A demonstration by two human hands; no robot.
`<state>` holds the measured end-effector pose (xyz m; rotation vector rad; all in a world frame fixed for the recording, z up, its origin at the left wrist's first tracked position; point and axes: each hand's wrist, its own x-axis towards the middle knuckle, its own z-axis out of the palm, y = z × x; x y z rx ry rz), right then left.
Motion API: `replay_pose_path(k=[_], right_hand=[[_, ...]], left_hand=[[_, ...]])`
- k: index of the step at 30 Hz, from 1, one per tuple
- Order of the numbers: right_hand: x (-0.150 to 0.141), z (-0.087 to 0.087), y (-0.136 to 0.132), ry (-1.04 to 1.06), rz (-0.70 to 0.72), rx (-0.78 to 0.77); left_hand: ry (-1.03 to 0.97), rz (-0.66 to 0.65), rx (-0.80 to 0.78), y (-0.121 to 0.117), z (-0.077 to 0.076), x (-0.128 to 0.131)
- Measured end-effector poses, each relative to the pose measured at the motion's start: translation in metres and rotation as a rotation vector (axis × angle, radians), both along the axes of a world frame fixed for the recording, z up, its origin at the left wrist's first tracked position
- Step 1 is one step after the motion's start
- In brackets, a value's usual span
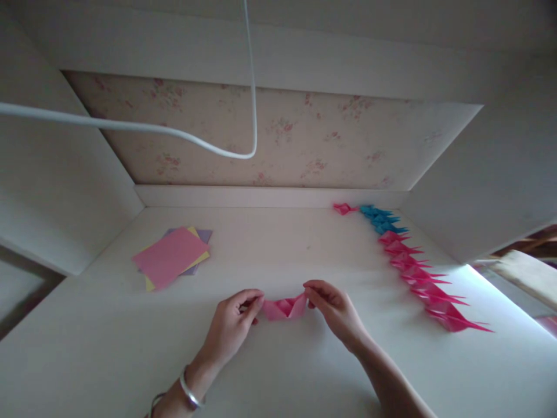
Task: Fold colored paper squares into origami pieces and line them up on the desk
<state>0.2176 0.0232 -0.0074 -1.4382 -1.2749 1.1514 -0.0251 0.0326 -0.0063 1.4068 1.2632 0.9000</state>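
Note:
A folded pink paper piece, boat-like with a raised point in its middle, is held just above the white table. My left hand pinches its left corner between thumb and fingers; a silver bangle circles that wrist. At the opposite corner, my right hand grips the paper the same way. The paper stretches level between both hands, its wide side toward me.
Pink, yellow and purple paper sheets lie stacked at the left. Folded pink paper pieces and blue ones form a row along the right, with one pink piece at its far end. A white cable hangs in front.

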Motion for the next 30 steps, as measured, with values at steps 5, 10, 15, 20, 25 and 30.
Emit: replay_pose_path(k=[5,10,15,20,25,30], right_hand=[[-0.005,0.006,-0.008,-0.024,0.195,-0.029],[-0.005,0.002,-0.009,-0.084,0.219,0.003],[0.005,0.005,-0.003,-0.225,0.143,0.114],[0.047,-0.001,0.028,-0.371,0.0,0.164],[0.119,-0.014,0.091,-0.478,-0.231,0.169],[0.181,-0.02,0.147,-0.646,-0.391,0.081]], left_hand=[[0.049,-0.02,0.061,-0.001,0.003,0.002],[-0.006,-0.01,0.02,-0.001,0.004,0.0],[-0.054,-0.049,-0.016,-0.001,0.002,-0.001],[-0.073,-0.065,-0.04,-0.001,-0.001,0.002],[-0.027,-0.09,-0.058,0.003,-0.006,0.004],[-0.005,-0.101,-0.088,0.007,-0.016,0.003]])
